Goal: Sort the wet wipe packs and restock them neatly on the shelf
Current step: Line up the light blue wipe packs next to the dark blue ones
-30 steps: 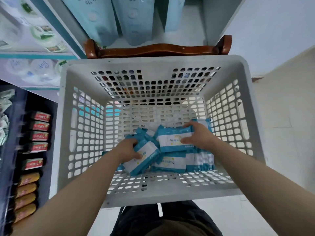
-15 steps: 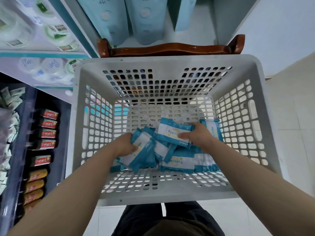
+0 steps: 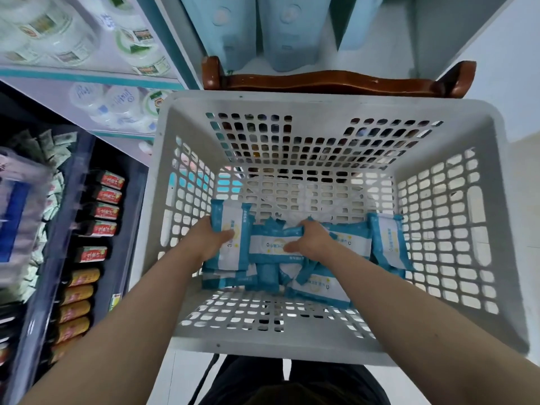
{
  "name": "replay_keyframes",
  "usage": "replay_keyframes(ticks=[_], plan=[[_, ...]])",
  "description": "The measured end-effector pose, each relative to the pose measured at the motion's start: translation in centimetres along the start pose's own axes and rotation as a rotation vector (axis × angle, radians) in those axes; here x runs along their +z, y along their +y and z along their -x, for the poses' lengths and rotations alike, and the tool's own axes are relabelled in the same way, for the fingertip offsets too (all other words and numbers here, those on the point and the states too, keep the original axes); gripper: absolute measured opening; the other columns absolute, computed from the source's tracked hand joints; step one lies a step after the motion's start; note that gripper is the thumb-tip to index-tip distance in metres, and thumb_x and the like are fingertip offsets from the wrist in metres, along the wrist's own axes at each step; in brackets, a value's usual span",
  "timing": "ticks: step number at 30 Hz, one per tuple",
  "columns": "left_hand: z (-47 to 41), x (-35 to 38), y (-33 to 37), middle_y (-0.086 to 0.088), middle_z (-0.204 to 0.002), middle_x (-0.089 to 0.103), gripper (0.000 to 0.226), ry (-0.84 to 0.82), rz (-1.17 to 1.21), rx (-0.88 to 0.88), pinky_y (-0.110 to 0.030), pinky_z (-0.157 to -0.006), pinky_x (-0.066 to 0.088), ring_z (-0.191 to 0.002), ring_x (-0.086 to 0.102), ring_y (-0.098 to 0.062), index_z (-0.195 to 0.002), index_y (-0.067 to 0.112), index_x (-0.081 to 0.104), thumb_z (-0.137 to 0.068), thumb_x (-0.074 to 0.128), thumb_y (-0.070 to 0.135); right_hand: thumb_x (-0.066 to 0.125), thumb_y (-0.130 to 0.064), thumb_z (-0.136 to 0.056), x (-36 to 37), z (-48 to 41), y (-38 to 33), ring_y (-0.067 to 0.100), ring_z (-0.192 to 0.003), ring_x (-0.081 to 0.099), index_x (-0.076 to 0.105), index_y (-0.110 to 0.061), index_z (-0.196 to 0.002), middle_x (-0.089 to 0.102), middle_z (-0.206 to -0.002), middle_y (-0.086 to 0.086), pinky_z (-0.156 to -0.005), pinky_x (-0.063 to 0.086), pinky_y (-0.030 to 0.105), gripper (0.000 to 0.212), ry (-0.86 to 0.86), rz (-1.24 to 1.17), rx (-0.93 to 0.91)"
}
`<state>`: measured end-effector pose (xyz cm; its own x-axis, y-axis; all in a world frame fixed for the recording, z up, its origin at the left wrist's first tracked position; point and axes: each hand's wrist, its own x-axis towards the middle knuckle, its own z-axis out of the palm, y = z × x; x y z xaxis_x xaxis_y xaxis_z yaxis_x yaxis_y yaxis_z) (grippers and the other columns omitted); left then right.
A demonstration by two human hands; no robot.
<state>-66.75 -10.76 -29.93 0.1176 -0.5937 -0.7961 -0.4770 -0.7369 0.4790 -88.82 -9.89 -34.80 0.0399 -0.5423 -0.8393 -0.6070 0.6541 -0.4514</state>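
Sorting is the step in hand: the left hand (image 3: 211, 242) grips the left pack (image 3: 230, 226), the right hand (image 3: 314, 242) pinches the middle pack (image 3: 268, 247), the 2 hands apart. The wet wipe packs (image 3: 318, 285) lie jumbled low in the basket (image 3: 306, 106). Next, likely squaring a stack and lifting straight up between its tall walls; the shelf (image 3: 87, 78) stands close on the left

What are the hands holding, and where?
The left hand grips one wet wipe pack by its left edge; the right hand grips the middle pack by its right end.
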Motion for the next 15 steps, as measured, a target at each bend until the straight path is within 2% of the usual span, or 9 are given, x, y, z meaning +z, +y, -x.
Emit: replay_keyframes(ticks=[2, 4, 7, 10, 13, 15], plan=[[0.2, 0.0, 0.0, -0.008, -0.112, 0.066, 0.026, -0.007, 0.006, -0.008, -0.038, -0.082, 0.052, -0.096, 0.064, -0.026, -0.119, 0.011, 0.058, -0.093, 0.06, 0.015, 0.075, -0.019, -0.081, 0.3, 0.1, -0.1, 0.022, -0.109, 0.052, 0.036, -0.007, -0.14, 0.05, -0.124, 0.009, -0.087, 0.045, 0.027, 0.073, -0.024, 0.034, -0.025], [0.8, 0.0, 0.1, -0.007, -0.112, 0.067, 0.025, -0.012, -0.001, -0.006, -0.043, -0.09, 0.052, -0.098, 0.065, -0.026, -0.117, 0.014, 0.059, -0.093, 0.061, 0.018, 0.072, -0.018, -0.083, 0.1, 0.4, -0.3, 0.019, -0.099, 0.051, 0.04, -0.006, -0.134, 0.05, -0.112, 0.006, -0.08, 0.044, 0.026, 0.062, -0.034, 0.048, -0.056], [2.0, 0.1, 0.5, -0.003, -0.106, 0.068, 0.022, -0.01, 0.006, 0.014, -0.042, -0.087, 0.053, -0.094, 0.065, -0.024, -0.113, 0.017, 0.059, -0.093, 0.062, 0.023, 0.071, -0.018, -0.083, -1.7, 1.2, -0.6, 0.021, -0.096, 0.055, 0.046, -0.006, -0.125, 0.057, -0.116, 0.011, -0.08, 0.048, 0.031, 0.05, 0.023, 0.02, -0.104], [3.7, 0.3, 1.3, -0.004, -0.105, 0.068, 0.028, 0.001, 0.081, 0.039, -0.039, -0.083, 0.053, -0.092, 0.066, -0.022, -0.117, 0.016, 0.057, -0.091, 0.064, 0.023, 0.066, -0.02, -0.087, -4.6, 3.1, -1.3, 0.021, -0.09, 0.057, 0.048, -0.01, -0.11, 0.058, -0.106, 0.007, -0.081, 0.051, 0.035, 0.031, 0.138, 0.027, -0.191], [5.9, 0.2, 2.2, -0.003, -0.109, 0.067, 0.034, 0.046, 0.103, 0.091, -0.043, -0.089, 0.052, -0.095, 0.064, -0.024, -0.12, 0.018, 0.057, -0.09, 0.065, 0.031, 0.059, -0.024, -0.094, -7.6, 5.9, -2.7, 0.017, -0.082, 0.056, 0.045, -0.016, -0.105, 0.056, -0.094, -0.001, -0.064, 0.05, 0.03, 0.019, 0.241, 0.018, -0.302], [7.6, 0.1, 2.9, 0.001, -0.103, 0.067, 0.027, 0.103, 0.158, 0.132, -0.038, -0.082, 0.052, -0.091, 0.064, -0.021, -0.117, 0.022, 0.057, -0.093, 0.06, 0.034, 0.054, -0.026, -0.097, -9.0, 7.9, -4.0, 0.014, -0.076, 0.056, 0.049, -0.015, -0.107, 0.058, -0.093, -0.002, -0.056, 0.043, 0.025, 0.016, 0.278, -0.02, -0.385]])
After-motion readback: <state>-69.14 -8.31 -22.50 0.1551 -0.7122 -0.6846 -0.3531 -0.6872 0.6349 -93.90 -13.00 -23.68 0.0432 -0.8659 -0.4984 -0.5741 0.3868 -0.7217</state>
